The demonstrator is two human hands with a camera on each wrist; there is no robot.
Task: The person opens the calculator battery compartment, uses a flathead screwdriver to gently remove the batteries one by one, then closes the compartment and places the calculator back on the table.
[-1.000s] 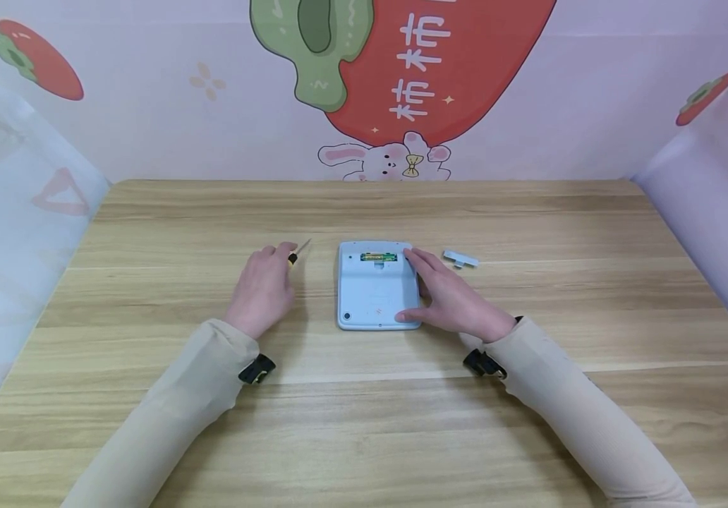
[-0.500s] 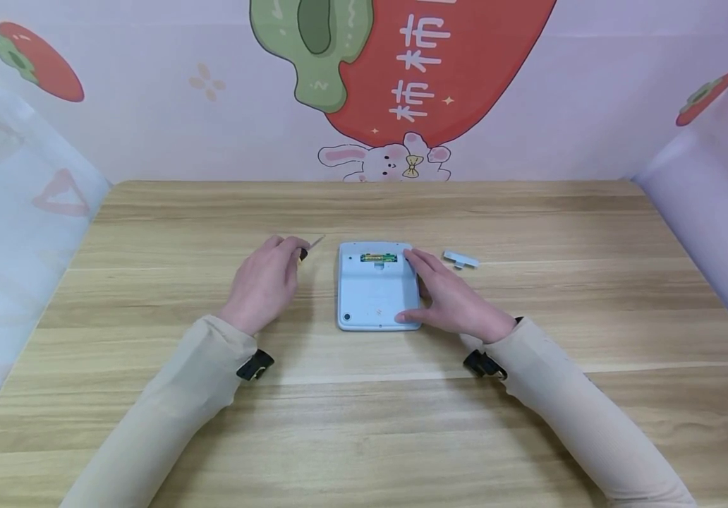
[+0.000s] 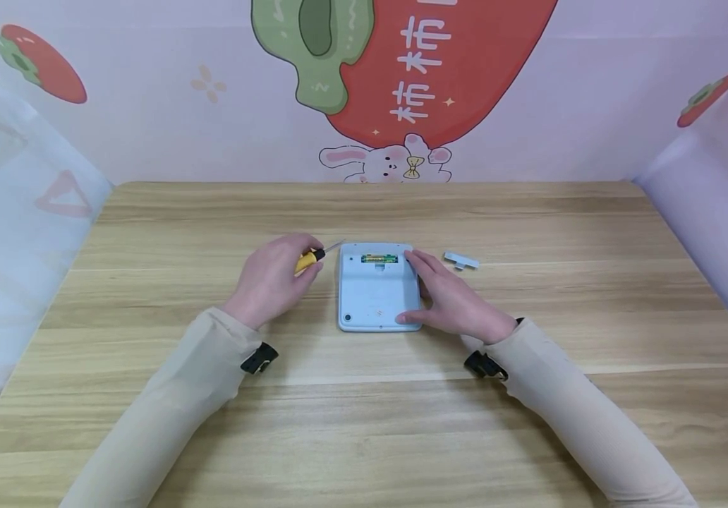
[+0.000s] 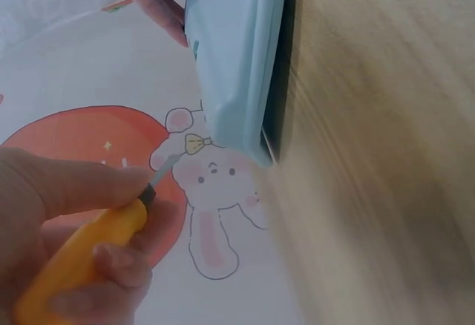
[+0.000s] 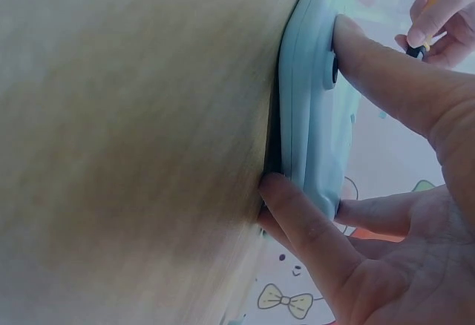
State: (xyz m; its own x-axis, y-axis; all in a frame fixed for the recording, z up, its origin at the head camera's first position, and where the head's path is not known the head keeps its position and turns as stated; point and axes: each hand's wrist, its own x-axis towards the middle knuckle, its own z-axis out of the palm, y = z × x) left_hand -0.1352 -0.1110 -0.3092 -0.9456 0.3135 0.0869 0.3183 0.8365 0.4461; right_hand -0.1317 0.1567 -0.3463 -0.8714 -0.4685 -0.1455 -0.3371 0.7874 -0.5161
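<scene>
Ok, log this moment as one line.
left hand grips yellow screwdriver | right hand rests on blue device | battery exposed | small blue cover on table

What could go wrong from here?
1. The screwdriver in the left hand points at the blue device's far left corner; a slip might scratch the casing.
2. The battery sits uncovered, so a stray tip could nick it or pry it loose.
3. The small cover lies loose beyond the right hand, which might knock it away if it shifts.
</scene>
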